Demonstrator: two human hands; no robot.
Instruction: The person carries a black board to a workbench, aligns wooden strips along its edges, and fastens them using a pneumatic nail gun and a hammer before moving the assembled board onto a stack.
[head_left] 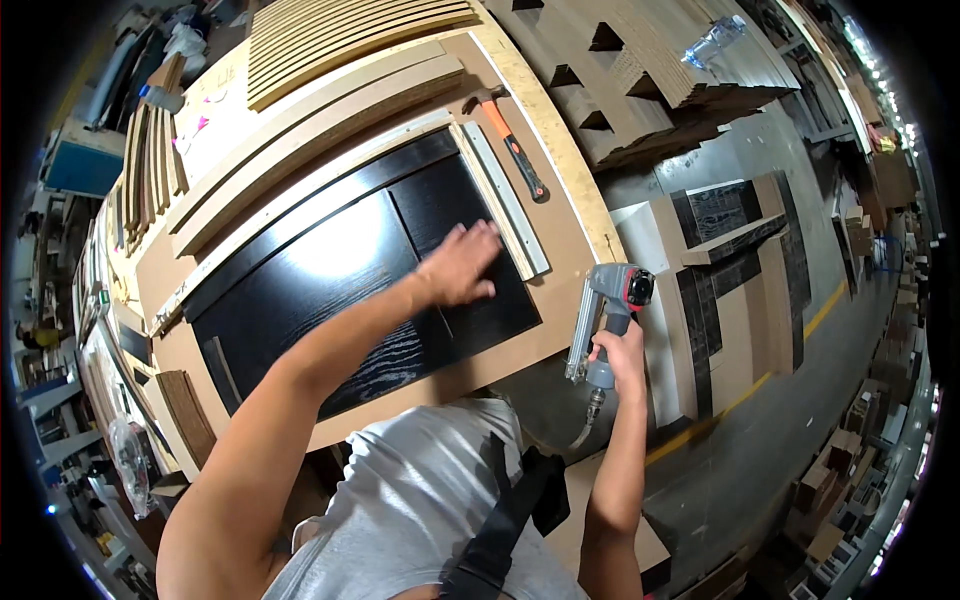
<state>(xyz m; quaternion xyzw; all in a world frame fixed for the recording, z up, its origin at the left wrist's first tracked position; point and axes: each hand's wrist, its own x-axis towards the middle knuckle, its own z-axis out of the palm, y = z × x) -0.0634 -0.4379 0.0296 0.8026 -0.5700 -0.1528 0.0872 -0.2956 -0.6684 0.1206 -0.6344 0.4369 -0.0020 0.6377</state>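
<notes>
hammer above panel, nailer beside

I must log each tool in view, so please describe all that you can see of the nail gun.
The nail gun is a grey pneumatic tool with a red and black cap at its head. A long slim magazine slants down. The right hand grips its handle beside the bench edge, off the board; a hose leaves its base.

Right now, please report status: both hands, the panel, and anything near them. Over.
Left hand flat on black panel, open. Right hand shut on grey nail gun, held off the bench edge. Hammer and pale strips lie beside panel, apart from hands.
</notes>
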